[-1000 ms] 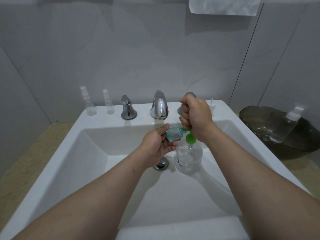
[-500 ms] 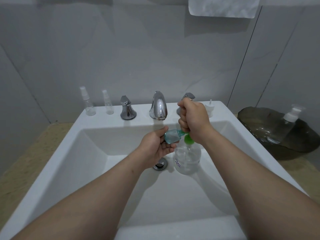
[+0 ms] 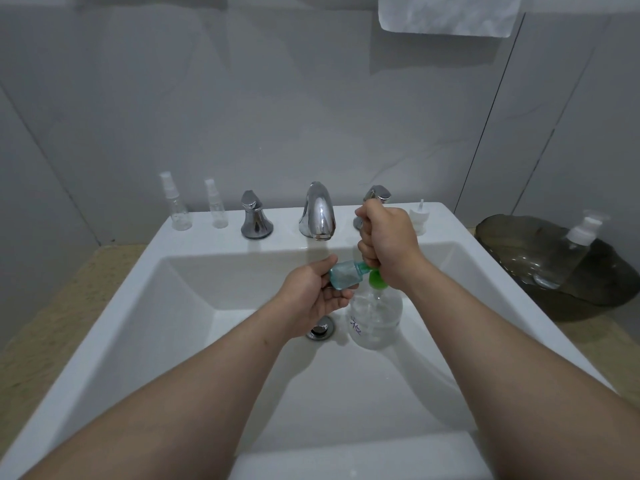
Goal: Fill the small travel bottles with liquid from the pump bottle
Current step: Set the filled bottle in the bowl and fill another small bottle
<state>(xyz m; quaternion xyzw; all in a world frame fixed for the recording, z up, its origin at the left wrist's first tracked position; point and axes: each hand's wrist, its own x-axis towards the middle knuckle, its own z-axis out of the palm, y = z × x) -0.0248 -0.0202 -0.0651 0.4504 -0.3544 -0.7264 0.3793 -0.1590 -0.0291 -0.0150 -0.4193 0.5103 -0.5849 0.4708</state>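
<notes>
Your left hand [image 3: 311, 296] cradles the travel bottle [image 3: 344, 276], thumb and fingers curled round its base end. Your right hand [image 3: 388, 242] is fisted tight over the top of the pump bottle [image 3: 376, 320], which stands upright in the sink [image 3: 194, 271] just beside the drain [image 3: 322, 330].

The travel bottle is held above the basin, lying nearly level. Its long axis runs left to right, and its mouth points right, toward the spout under your fist. Your fingers hide whether mouth and spout truly meet.

Risks:
- Held so flat, the bottle may spill back as it fills.
- A hard press may jolt the spout off the mouth and squirt into the basin.
- The pump bottle, steadied from the top alone, may skid or tip.
</notes>
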